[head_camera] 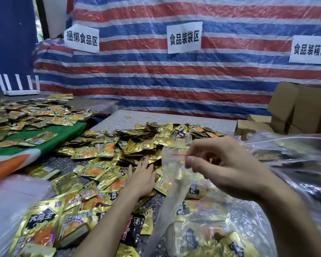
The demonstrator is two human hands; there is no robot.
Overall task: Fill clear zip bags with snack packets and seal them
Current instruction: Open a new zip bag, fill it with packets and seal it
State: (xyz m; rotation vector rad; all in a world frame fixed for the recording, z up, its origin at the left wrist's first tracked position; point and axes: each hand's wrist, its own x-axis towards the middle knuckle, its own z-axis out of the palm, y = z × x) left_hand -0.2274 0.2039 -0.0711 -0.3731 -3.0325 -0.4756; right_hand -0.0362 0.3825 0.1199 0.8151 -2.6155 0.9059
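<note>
- Pinches the top edge of the clear zip bag (174, 182), right at its red seal line, between thumb and forefinger of the right hand (226, 167); keeps the other fingers loosely curled above the pinch.
- Holds the bag raised and slanted, mouth up at the fingertips, bottom sagging low toward the body with several gold packets inside.
- Brings the right forearm in bare from the lower right corner, wrist bent inward toward the bag.
- Lays the left hand (143, 175) palm down on the snack packets (137, 145), fingers straight and slightly spread, gripping nothing.
- Stretches the left forearm bare from the lower middle, across loose packets, just left of the bag and not touching it.
- Around both hands: gold packets heaped and scattered over the speckled table (167, 117).
- To the left: a green cloth (44, 134) with further packets on it.
- To the right: more clear bags (295, 151) lying crumpled, cardboard boxes (304, 108) behind them.
- At the back: a striped tarp (174, 80) with white paper signs (183, 37) fixed on it.
</note>
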